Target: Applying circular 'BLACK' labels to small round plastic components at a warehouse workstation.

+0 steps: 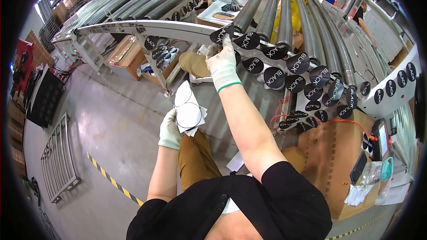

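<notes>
My left hand [170, 131], in a white glove, grips a stack of white backing sheets [188, 112] with round outlines on them. My right hand [222, 64], gloved in white with a green cuff edge, reaches up to the near rail of the roller conveyor [178, 28]. It pinches a round black sticker [218, 35] with white lettering at the rail's end; whether the sticker is fixed there I cannot tell. To its right, similar black stickers [274, 78] hang in overlapping rows along the frame below the metal rollers [269, 13].
Below the conveyor are open cardboard boxes [161, 69] and a brown rounded piece [194, 64]. At right, a large carton [329, 160] carries a phone [358, 167] and a clear jar [372, 173]. An orange cable [347, 122] crosses it. Another person [362, 18] stands at far right.
</notes>
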`<state>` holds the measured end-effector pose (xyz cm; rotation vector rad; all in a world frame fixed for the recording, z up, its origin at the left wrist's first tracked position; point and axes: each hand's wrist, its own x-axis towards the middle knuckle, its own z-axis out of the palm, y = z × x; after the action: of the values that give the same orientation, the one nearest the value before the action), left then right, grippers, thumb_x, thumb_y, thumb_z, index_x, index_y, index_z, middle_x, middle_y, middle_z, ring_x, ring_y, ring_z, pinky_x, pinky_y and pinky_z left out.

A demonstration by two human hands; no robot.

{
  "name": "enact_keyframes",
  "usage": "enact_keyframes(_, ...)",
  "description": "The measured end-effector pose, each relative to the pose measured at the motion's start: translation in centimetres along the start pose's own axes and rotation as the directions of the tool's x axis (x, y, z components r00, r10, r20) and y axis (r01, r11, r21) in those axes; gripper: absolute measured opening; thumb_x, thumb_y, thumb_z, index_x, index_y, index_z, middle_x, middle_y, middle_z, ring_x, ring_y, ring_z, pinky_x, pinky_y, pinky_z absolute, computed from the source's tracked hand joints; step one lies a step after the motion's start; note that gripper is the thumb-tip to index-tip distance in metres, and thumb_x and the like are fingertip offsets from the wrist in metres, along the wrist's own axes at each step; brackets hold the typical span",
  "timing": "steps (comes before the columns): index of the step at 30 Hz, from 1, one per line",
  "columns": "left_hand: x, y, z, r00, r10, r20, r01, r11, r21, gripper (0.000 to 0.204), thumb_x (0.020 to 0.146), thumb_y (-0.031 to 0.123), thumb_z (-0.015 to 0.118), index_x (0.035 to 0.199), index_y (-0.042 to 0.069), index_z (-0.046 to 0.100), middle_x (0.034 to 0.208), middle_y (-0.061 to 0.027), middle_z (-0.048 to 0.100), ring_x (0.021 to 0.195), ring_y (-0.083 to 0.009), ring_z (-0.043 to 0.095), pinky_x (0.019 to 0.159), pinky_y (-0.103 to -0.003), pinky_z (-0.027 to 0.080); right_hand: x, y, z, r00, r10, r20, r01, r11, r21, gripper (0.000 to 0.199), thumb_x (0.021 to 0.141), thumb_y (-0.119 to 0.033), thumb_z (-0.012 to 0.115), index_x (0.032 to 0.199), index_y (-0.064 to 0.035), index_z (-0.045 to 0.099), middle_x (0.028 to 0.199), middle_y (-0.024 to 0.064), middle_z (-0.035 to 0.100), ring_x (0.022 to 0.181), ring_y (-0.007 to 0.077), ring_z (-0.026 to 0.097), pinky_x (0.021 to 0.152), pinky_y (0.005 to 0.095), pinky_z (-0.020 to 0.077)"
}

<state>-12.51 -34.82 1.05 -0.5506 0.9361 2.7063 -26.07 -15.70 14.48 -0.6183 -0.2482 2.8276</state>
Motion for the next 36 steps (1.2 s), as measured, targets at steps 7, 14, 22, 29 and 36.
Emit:
enact_keyframes(7,-2.1,-0.9,2.1,0.995,-0.043,0.094,0.04,0.999,0.03,0.027,0.089,0.015,0.052,0.109,-0.002,0.057,0.103,-0.0118,0.064,0.09,-0.0231,0.064,0.08,-0.037,0.054,0.1,-1.6,1.6,0.976,0.214,-0.034,-0.217,0.968,-0.126,0.053,0.071,-0.056,0.072,0.085,-0.0095,0.051,0.072,0.003,0.052,0.064,0.0194,0.056,0.056,0.0344,0.0536)
enact_keyframes(14,-6.4,-1.7,6.4,0.958,0.198,0.21,-0.264,0.896,0.358,0.022,0.089,0.016,0.059,0.103,-0.001,0.061,0.093,-0.0039,0.064,0.077,-0.0106,0.058,0.073,-0.024,0.047,-10.0,-7.4,-10.1,0.928,0.073,0.365,0.268,0.549,-0.792,0.032,0.086,-0.038,0.063,0.094,-0.0068,0.057,0.086,0.0005,0.06,0.077,0.0092,0.056,0.066,0.0247,0.0474)
enact_keyframes(22,-12.1,-11.0,13.2,0.879,-0.037,0.476,-0.338,0.656,0.675,0.018,0.091,0.016,0.059,0.085,0.0,0.065,0.077,0.0019,0.059,0.071,-0.0046,0.05,0.064,-0.02,0.041,-19.2,-17.9,-19.2,0.944,-0.074,0.322,0.289,0.656,-0.697,0.019,0.08,-0.011,0.07,0.094,-0.0017,0.061,0.086,0.0011,0.062,0.08,0.0074,0.055,0.074,0.0225,0.0446)
enact_keyframes(29,-14.8,-18.2,15.5,0.708,-0.331,0.624,-0.351,0.602,0.717,0.019,0.09,0.016,0.058,0.088,-0.001,0.066,0.083,-0.004,0.065,0.076,-0.009,0.057,0.075,-0.022,0.043,-33.8,-34.4,-23.9,0.47,-0.849,0.241,0.586,0.095,-0.805,0.029,0.08,-0.009,0.062,0.107,0.0009,0.055,0.1,0.0065,0.059,0.092,0.0137,0.055,0.082,0.0276,0.0453)
enact_keyframes(36,-15.5,-18.8,16.4,0.727,-0.4,0.558,-0.248,0.605,0.757,0.016,0.089,0.013,0.059,0.089,-0.001,0.066,0.084,-0.0039,0.065,0.077,-0.0096,0.057,0.075,-0.023,0.044,-42.6,-49.7,-36.3,-0.523,-0.852,-0.024,0.313,-0.166,-0.935,0.045,0.077,-0.018,0.072,0.113,-0.0009,0.05,0.099,0.0107,0.058,0.086,0.0189,0.059,0.075,0.0318,0.0502)
